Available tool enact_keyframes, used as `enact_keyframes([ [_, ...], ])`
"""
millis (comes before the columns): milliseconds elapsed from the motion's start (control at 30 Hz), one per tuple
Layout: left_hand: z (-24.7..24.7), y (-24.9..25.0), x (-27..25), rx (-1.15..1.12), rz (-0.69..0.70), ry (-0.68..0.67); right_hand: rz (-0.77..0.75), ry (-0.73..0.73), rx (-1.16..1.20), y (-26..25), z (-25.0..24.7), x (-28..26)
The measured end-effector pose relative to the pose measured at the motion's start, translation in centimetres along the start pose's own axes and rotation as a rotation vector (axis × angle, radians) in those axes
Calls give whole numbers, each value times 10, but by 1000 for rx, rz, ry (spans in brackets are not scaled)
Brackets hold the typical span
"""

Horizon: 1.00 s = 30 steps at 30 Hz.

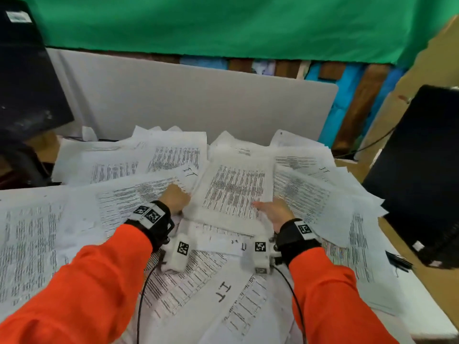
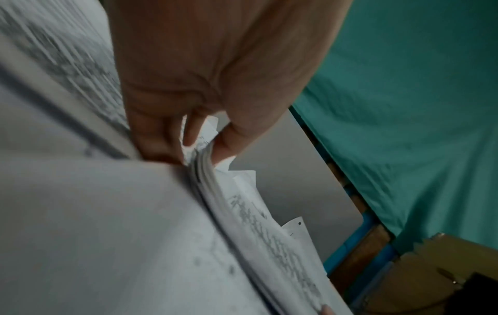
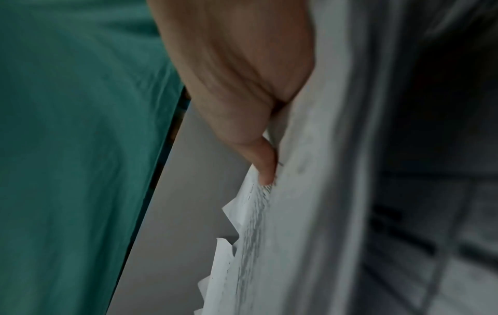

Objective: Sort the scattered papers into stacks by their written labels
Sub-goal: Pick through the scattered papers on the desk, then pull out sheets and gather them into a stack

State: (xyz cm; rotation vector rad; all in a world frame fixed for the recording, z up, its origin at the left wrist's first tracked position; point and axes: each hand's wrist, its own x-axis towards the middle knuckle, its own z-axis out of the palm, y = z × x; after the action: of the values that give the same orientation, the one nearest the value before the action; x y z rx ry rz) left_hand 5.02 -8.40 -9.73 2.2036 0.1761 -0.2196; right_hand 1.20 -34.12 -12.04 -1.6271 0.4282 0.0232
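Printed white papers lie scattered all over the desk, some with a handwritten "IT" label (image 1: 223, 291). A stack of papers (image 1: 234, 192) is held between both hands at the middle of the pile. My left hand (image 1: 175, 198) grips its left edge; in the left wrist view its fingers (image 2: 161, 136) and thumb pinch several sheets (image 2: 207, 170). My right hand (image 1: 272, 209) holds the stack's right edge, thumb on top; in the right wrist view the thumb (image 3: 262, 159) presses on the sheets (image 3: 296, 213). Another "IT" sheet (image 1: 190, 171) lies beyond the left hand.
A grey partition board (image 1: 198, 103) stands behind the papers, green cloth (image 1: 223, 26) above it. A black monitor (image 1: 22, 83) is at the far left, another black monitor (image 1: 419, 170) at the right. Bare brown desk (image 1: 422, 281) shows at the right edge.
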Motion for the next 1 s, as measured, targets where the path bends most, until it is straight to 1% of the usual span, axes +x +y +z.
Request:
enact_keyframes([
  [100,2,-6,-8,-52,12,-260,58,2,125,1,-5,0],
  [133,2,-4,-14,-73,40,-292,70,27,168,2,-7,1],
  [167,1,-1,-18,-125,84,-289,81,50,200,4,-10,2],
  [233,-5,9,-27,-258,135,-227,96,112,205,9,-17,4],
  [267,-11,16,-31,-226,176,-166,95,137,196,12,-21,7],
  [300,-20,20,-32,-125,229,-76,97,150,191,16,-23,11],
  [367,-42,32,-36,94,343,151,104,147,159,17,-24,13],
  [400,-55,38,-38,142,394,258,108,155,134,15,-23,11],
  [500,-99,67,-52,136,597,536,69,158,69,13,-18,13],
  [567,-124,82,-58,90,660,641,46,134,5,13,-13,14],
  [600,-131,86,-57,63,662,668,36,117,12,12,-12,14],
  [633,-133,87,-55,42,658,668,35,95,28,9,-9,9],
  [700,-121,83,-44,-22,601,590,44,14,42,4,-5,2],
  [767,-94,68,-23,-31,497,483,32,-83,51,5,-1,-3],
  [800,-78,58,-12,-17,434,421,18,-106,52,5,0,-4],
  [867,-47,43,1,16,318,296,-5,-116,36,6,0,-7],
  [1000,-7,22,11,91,170,126,29,-134,96,2,0,-14],
])
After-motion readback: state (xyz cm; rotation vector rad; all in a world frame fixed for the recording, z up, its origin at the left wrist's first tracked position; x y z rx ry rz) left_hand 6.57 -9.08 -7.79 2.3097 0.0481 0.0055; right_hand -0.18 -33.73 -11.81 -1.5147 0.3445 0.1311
